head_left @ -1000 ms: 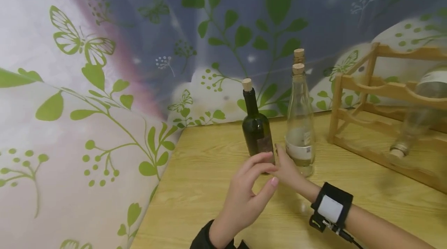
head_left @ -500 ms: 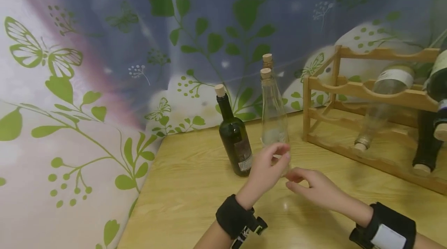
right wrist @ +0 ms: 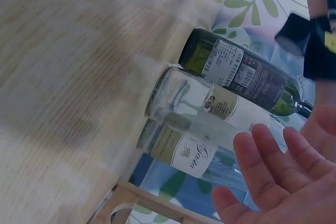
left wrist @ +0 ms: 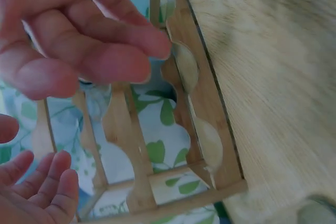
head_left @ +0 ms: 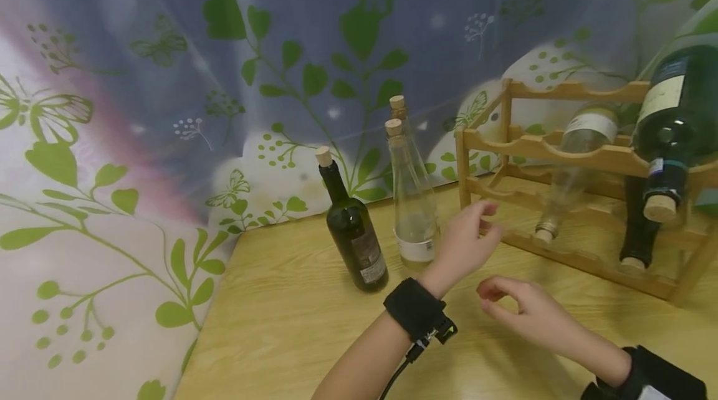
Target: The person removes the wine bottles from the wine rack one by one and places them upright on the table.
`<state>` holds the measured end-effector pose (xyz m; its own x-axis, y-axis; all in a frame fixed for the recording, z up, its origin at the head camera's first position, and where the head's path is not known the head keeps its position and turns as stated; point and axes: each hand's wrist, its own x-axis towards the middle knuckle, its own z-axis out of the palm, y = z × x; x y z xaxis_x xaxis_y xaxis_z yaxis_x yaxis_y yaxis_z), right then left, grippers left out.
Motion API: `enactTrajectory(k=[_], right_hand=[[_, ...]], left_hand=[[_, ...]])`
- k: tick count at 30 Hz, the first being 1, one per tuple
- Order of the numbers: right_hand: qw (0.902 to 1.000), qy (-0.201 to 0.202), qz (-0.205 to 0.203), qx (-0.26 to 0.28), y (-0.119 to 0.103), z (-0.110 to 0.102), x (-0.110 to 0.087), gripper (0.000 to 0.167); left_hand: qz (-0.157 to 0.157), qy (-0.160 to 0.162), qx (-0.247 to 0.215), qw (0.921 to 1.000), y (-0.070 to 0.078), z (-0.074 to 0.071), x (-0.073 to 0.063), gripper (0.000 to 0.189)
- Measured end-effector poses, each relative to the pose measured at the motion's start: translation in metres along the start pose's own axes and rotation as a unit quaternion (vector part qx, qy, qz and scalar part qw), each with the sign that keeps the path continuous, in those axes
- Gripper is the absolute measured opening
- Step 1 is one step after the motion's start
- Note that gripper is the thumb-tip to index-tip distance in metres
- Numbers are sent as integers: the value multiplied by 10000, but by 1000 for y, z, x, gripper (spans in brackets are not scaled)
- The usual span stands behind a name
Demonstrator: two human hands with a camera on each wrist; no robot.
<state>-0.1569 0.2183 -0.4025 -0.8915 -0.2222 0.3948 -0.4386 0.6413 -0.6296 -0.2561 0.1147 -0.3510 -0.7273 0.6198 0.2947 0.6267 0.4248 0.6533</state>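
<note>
Nearest me, at the lower right of the head view, I record the right hand (head_left: 533, 316), its fingers loosely bent, thumb and fingertips apart, with nothing in its grasp. Just beyond it, right of centre, the left hand (head_left: 462, 244) is likewise relaxed, fingers lightly curved and holding nothing. It shows in front of the rack's near left corner; I cannot confirm contact. A black band (head_left: 415, 309) is on the left wrist, with a cable running down from it.

Beneath both lies a wood-grain table (head_left: 269, 325). The corked dark green bottle (head_left: 356, 244) stands near the centre, apart from both hands, its label facing the lower right. Close to its right is the front clear bottle (head_left: 414, 200), upright, corked, with a white label low on its body. The rear clear bottle stands directly behind it; in the head view I see little beyond its cork (head_left: 397, 103).

The wooden rack (head_left: 513, 146) occupies the right of the frame. It bears a sloping clear bottle (head_left: 589, 129), neck toward me, a large green bottle (head_left: 681, 113) at the upper right, and a dark bottle (head_left: 638, 225) below that one. Behind everything hangs a cloth (head_left: 303, 7) printed with green leaves and butterflies.
</note>
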Motion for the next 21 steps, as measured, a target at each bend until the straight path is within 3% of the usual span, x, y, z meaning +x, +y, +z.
enactTrajectory(k=[3,7,13,18,21], right_hand=[[9995,195,-245,-73,3,-1,-5,9],[9987,313,-378,-117,5,-3,-12,10],[9998,61,-110,121,8,-9,-21,9],[9994,-115,280,159,13,-14,-29,13],[9991,-5,422,43,16,-16,-34,15]], left_hand=[[-31,-186,115,9998,7,10,12,44],[13,-272,595,9979,13,26,26,51],[-45,-343,1256,9915,22,51,38,56],[-481,-251,1494,9873,30,69,47,61],[-814,-179,1456,9858,36,79,53,56]])
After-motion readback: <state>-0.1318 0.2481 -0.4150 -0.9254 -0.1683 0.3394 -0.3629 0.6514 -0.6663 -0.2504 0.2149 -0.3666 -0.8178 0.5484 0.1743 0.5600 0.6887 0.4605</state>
